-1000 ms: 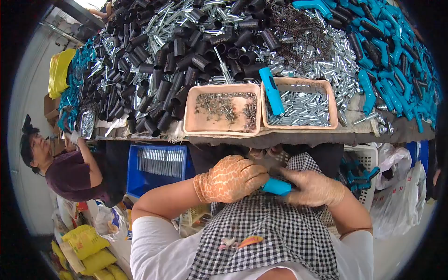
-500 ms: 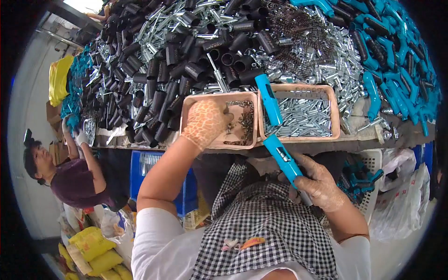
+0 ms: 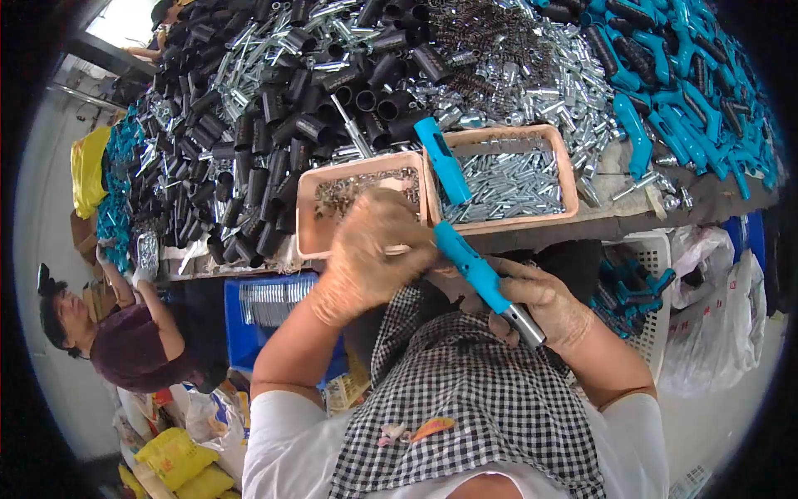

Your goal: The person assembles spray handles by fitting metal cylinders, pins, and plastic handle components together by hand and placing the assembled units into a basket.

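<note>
My right hand (image 3: 544,303), in a worn glove, is closed around a teal tool handle (image 3: 474,270) with a shiny metal tube at its lower end. Close to the handle's upper end is my left hand (image 3: 374,245), gloved and blurred by motion. Its fingers are curled together; whatever they pinch is too small or hidden to make out. Behind that hand sits a tray of small metal parts (image 3: 307,237). A second tray (image 3: 569,179) beside it contains many silver pins. Another teal handle (image 3: 443,162) lies across the rims between both trays.
Piled across the table are black tubes (image 3: 274,108), dark springs (image 3: 490,41), silver metal parts (image 3: 573,91) and teal handles (image 3: 690,100). A blue crate (image 3: 237,333) and a white basket (image 3: 661,291) stand below the edge. A co-worker (image 3: 125,333) is at the left.
My left hand has come out of the small-parts tray and moved down and right to the handle's upper end. The held handle has shifted slightly left and up, showing more metal tube.
</note>
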The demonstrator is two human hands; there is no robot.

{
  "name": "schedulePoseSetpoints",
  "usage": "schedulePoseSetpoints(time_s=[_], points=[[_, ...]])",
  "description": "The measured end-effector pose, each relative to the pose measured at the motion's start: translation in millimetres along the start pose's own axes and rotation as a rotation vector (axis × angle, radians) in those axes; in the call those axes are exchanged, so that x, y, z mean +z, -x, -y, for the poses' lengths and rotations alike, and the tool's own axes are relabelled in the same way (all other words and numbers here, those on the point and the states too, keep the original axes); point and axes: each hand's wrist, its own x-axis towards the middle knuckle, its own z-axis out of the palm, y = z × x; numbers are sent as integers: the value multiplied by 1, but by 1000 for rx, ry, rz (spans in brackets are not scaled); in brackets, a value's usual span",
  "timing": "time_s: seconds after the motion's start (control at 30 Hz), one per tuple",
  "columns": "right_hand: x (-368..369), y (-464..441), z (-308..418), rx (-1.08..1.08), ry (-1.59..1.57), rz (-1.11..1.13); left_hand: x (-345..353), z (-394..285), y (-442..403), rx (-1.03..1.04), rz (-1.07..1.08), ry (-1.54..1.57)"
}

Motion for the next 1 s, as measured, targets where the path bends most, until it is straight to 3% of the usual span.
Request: schedulePoseSetpoints(time_s=[0.07, 0.2, 0.3, 0.4, 0.53, 0.6, 0.77, 1.0], points=[[0, -4, -8, 1, -92, 60, 15, -3, 9, 226, 30, 0], [7, 0, -15, 4, -155, 112, 22, -8, 16, 303, 45, 43], [10, 7, -20, 31, -162, 125, 25, -2, 22, 227, 138, 226], [16, 12, -20, -4, -113, 135, 30, 1, 33, -73, 227, 459], [21, 22, -14, 28, 98, 141, 14, -23, 27, -253, 373, 407], [15, 19, -18, -60, 333, 168, 8, -33, 25, -386, 462, 371], [10, 20, -18, -2, 491, 186, 9, -34, 31, -162, 477, 199], [18, 23, -7, -108, 260, 121, 5, -33, -5, -110, 515, 186]])
